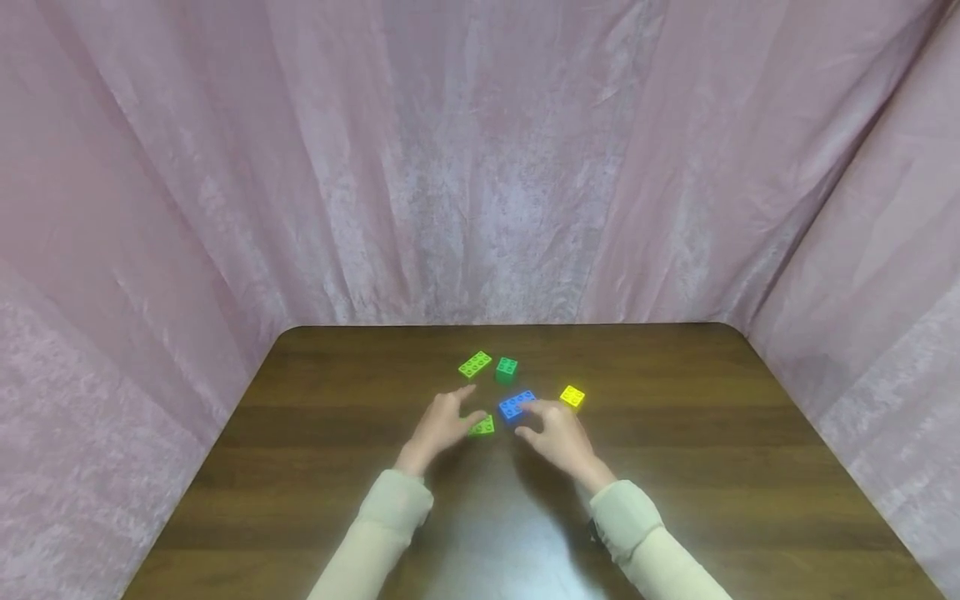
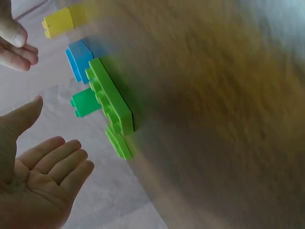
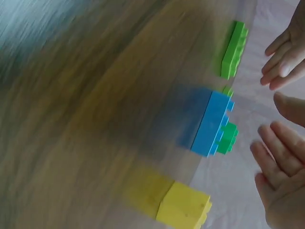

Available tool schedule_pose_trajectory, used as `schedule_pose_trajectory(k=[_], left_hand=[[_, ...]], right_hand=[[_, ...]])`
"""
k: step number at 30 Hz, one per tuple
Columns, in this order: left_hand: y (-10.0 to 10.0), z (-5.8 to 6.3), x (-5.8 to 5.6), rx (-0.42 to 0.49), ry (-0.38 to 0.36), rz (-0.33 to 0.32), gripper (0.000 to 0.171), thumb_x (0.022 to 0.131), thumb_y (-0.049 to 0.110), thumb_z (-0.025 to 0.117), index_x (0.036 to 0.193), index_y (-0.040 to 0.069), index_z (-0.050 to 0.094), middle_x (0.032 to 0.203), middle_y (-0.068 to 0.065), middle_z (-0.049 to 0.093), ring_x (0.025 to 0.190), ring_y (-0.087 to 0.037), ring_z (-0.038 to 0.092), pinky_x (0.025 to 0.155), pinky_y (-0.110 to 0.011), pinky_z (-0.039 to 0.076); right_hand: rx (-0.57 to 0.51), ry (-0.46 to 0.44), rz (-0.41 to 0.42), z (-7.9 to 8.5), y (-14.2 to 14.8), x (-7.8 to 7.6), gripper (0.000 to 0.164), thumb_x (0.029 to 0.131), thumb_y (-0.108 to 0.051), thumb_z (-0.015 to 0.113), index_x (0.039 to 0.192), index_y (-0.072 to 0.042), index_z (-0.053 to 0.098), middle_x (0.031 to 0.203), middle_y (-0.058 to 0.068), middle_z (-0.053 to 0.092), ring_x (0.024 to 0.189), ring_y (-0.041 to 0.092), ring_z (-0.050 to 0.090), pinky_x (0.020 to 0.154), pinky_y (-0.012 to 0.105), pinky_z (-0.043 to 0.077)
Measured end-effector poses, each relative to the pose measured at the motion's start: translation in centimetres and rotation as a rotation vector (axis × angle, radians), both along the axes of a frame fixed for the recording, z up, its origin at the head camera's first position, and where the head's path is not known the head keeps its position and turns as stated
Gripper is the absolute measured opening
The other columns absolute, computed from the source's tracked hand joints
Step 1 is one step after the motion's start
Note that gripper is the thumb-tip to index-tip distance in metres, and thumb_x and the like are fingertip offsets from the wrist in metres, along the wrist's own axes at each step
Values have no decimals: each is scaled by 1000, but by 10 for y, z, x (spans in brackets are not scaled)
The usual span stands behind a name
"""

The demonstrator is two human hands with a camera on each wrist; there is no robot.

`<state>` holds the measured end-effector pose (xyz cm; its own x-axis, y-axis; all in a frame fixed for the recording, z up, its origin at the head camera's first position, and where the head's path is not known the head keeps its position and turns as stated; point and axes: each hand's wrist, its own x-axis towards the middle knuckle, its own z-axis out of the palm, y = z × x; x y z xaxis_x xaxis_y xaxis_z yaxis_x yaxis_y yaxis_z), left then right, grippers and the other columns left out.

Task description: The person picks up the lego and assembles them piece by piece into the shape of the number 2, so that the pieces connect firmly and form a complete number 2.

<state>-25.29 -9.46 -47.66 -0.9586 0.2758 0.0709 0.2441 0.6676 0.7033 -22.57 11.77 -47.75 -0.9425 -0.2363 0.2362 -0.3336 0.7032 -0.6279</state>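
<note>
Left hand (image 1: pixel 441 423) spread wide, empty, partly blocking the near lime brick (image 1: pixel 483 427) in the head view, but left wrist cam gets its full length; blue brick (image 1: pixel 513 406) next, then right hand (image 1: pixel 561 435), wide and empty too

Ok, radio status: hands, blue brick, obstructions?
Left hand, right hand: empty. Blue brick: on table, unheld. Left hand partly hides nearest lime-green brick, head view.

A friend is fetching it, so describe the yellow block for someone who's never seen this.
On the brown table, find the right hand. Just beyond it, right of the blue block, sits the four-studded yellow block, the only yellow one there.
</note>
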Motion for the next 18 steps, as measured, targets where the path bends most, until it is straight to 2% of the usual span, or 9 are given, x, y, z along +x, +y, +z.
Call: schedule_pose_trajectory(k=[1,3,5,10,18], left_hand=[[-1,0,-3,6,-2,-6,57,92,21,66,140,-3,47,86,-20,66,55,-19,53,83,-37,57],[-2,0,-8,15,-12,-15,57,92,21,66,140,-4,47,63,-10,52,42,-11,32,63,-28,52],[-3,0,-12,25,-23,-19,57,91,20,67,139,-4,47,55,0,43,39,-6,29,48,-22,44],[-1,1,-22,53,-36,-30,56,90,17,69,138,-3,49,48,7,33,39,-6,28,40,-18,33],[2,3,-35,53,-50,-31,58,88,16,71,140,1,50,47,5,36,38,-7,31,39,-17,33]], right_hand=[[-21,-20,18,-1,-2,0,40,82,-11,76,119,-1,66,123,17,68,118,36,62,103,52,48],[-59,-51,52,-3,-6,-2,39,82,-8,75,119,0,67,122,17,68,118,36,62,104,51,48],[-90,-77,77,-6,-9,-2,39,82,-7,75,119,1,66,122,18,68,118,35,63,104,50,49],[-116,-113,119,-9,-15,-5,42,81,-6,74,121,3,64,124,20,66,119,37,61,103,51,48],[-130,-155,152,-17,-14,-7,46,83,-8,74,126,2,61,128,20,64,120,38,60,102,52,49]])
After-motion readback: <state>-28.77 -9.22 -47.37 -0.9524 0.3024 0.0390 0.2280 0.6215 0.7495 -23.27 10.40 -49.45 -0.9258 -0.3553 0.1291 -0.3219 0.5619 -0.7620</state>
